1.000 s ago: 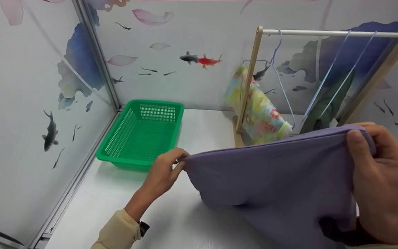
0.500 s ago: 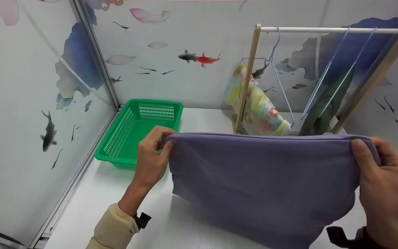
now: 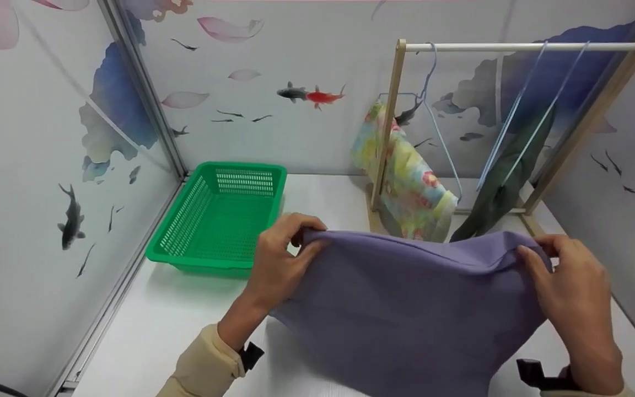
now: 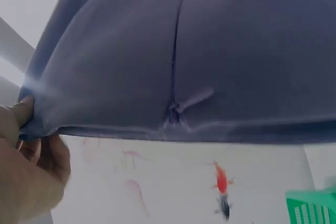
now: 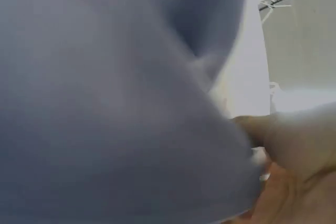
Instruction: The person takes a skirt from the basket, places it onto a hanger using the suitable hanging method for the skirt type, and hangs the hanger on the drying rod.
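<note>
A plain purple garment hangs spread between my two hands. My left hand pinches its upper left corner between thumb and fingers. Its upper right corner is gripped by my right hand, and the top edge sags and folds near that side. Close up in the left wrist view, the garment shows a seam running to a small tab near its edge, with the left hand at the corner. The right wrist view is blurred; purple cloth fills most of it.
Left of the hands stands a green plastic basket on the white table. A wooden rack with a white rail stands behind the garment. A floral garment and a dark green one hang there on blue hangers.
The left hand first rose and pulled the top edge straight. Since then both hands have come closer together, the right one moving left, and the top edge has gone slack.
</note>
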